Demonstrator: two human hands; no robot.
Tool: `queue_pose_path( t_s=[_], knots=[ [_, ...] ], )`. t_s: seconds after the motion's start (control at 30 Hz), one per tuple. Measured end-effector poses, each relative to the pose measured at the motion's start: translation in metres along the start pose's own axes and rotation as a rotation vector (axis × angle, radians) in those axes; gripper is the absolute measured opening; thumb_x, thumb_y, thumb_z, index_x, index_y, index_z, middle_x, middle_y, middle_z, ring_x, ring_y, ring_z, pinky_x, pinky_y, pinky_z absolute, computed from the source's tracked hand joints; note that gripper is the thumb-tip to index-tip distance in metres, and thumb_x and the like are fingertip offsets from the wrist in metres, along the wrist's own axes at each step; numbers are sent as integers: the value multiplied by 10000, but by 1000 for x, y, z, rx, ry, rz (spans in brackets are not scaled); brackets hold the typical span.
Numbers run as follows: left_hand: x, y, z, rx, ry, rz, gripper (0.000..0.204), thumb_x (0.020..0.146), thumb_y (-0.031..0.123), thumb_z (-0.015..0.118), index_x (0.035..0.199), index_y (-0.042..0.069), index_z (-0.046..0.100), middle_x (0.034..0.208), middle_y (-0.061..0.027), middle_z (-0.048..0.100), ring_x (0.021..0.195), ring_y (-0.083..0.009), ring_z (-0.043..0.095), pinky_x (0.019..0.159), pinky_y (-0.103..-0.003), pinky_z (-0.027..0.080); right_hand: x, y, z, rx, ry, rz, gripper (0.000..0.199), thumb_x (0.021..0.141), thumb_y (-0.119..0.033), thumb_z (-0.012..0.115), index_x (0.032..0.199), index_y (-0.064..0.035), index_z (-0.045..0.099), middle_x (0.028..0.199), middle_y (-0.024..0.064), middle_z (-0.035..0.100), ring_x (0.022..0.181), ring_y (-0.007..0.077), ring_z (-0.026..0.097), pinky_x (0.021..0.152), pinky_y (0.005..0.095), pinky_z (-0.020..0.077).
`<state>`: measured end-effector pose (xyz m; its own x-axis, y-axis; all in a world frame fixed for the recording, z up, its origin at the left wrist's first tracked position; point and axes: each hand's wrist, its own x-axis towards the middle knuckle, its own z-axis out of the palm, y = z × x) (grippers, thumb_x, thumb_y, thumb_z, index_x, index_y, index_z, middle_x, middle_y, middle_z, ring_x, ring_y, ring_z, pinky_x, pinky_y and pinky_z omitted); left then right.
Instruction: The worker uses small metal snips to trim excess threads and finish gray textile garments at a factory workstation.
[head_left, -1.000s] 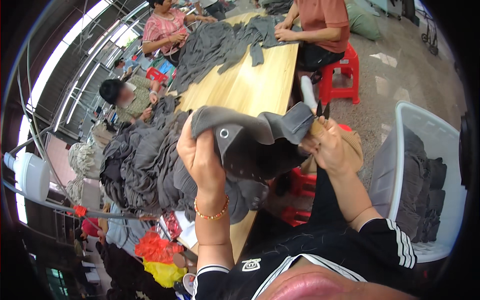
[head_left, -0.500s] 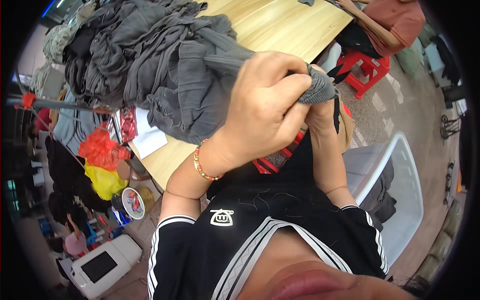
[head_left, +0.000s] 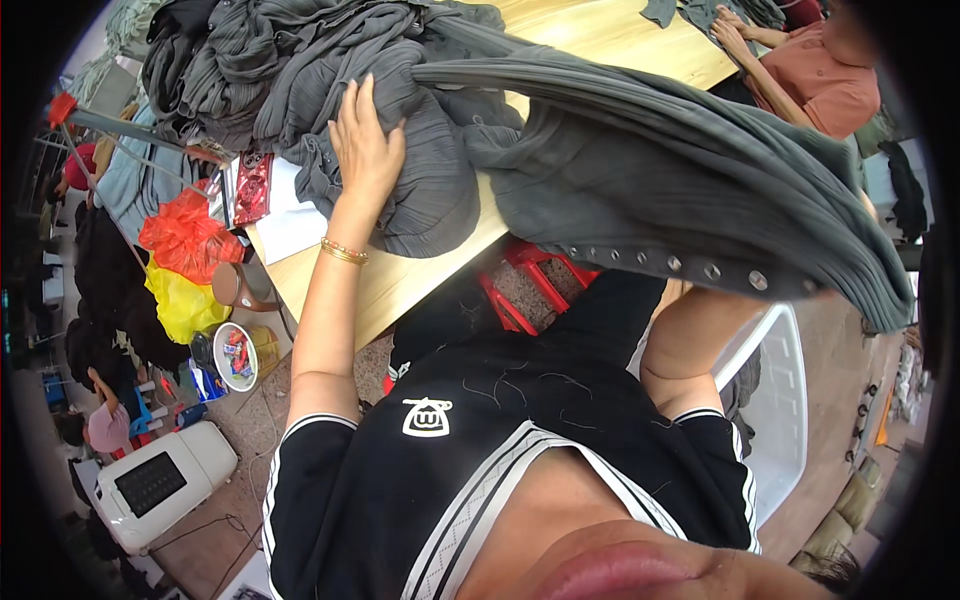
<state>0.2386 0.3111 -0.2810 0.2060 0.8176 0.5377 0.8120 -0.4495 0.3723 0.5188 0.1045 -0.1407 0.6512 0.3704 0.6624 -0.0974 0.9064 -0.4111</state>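
My left hand [head_left: 366, 145] lies flat, fingers spread, on a heap of dark grey ribbed knit garments [head_left: 425, 190] on the table. A long grey garment with a row of round metal snaps or buttons, seemingly a cardigan [head_left: 690, 180], stretches from the heap across to the right, raised over the table edge. My right forearm [head_left: 700, 335] passes beneath this cardigan. The cloth hides my right hand, so its fingers and anything in them cannot be seen.
A pale wooden table [head_left: 370, 295] stands ahead. Beyond it a person in an orange top [head_left: 825, 80] handles grey cloth. At right is a white plastic bin [head_left: 795, 400]; at left, red [head_left: 190, 235] and yellow bags [head_left: 180, 300] and a small tub [head_left: 237, 357]. A red stool [head_left: 535, 285] is under the table.
Earlier both hands were together at a bunched grey knit edge, with dark pointed blades beside it. Now the left hand rests on the heap, and the cardigan has swung out to the right.
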Motion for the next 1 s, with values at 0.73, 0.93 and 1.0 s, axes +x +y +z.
queue_pose_path(
  t_s=[0.73,0.93,1.0],
  knots=[
    [-13,296,-73,-1243,-1421,919,1220,729,325,871,1587,60,44,1350,-231,446,1260,-337,479,1077,-406,393,18,-159,-140,10,-87,190,462,959,-453,590,1164,-51,494,1113,121,561,1032,227,572,906,368,492],
    [-16,326,-67,-1118,-1252,913,1267,701,338,888,1580,41,26,1519,-235,310,1333,-360,429,1097,-410,378,-7,-117,-87,22,-18,152,437,956,-429,613,1162,-65,485,1092,107,541,1009,205,559,881,347,485],
    [-32,343,-50,-1119,-1280,861,1291,720,381,863,1570,28,-42,1576,-276,209,1473,-395,252,1178,-414,287,-8,-123,-89,17,-15,175,430,955,-420,621,1161,-69,482,1085,103,534,1002,198,554,873,340,482]
  ],
)
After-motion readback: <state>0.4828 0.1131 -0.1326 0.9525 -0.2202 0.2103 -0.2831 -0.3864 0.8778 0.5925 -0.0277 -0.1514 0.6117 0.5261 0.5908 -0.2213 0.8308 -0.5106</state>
